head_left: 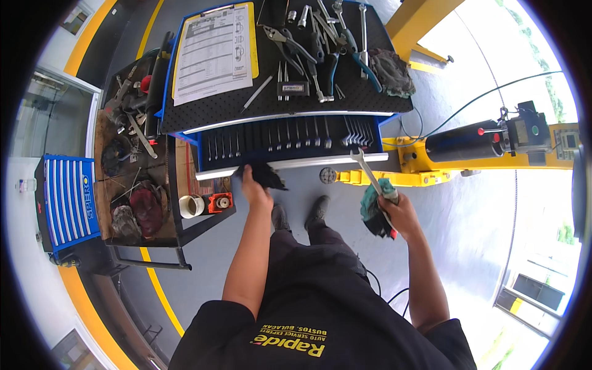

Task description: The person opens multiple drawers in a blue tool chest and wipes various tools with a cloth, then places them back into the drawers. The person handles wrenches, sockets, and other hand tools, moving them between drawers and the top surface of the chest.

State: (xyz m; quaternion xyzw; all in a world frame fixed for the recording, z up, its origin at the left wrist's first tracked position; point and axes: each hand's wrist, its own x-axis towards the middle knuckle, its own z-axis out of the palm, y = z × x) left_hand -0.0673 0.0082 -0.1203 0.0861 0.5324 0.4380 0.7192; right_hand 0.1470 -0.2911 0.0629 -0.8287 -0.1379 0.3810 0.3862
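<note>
My right hand point(401, 216) is closed round a combination wrench point(369, 172), its jaw pointing up near the drawer's right front. A bunched green and dark rag point(374, 206) is in the same hand, against the wrench's lower part. At the drawer's front edge, my left hand point(256, 190) grips a black cloth point(269, 176) that hangs over the edge. Partly pulled out, the drawer point(246, 166) holds a row of wrenches point(296, 134) and a tight group of wrenches point(359, 131) at its right.
Atop the tool cabinet lie pliers point(290, 43), sockets, a clipboard with a form point(213, 55) and a grey rag point(391, 71). At left stands a cluttered cart point(179, 231) with a white cup point(192, 206). A yellow lift arm point(407, 179) extends at right.
</note>
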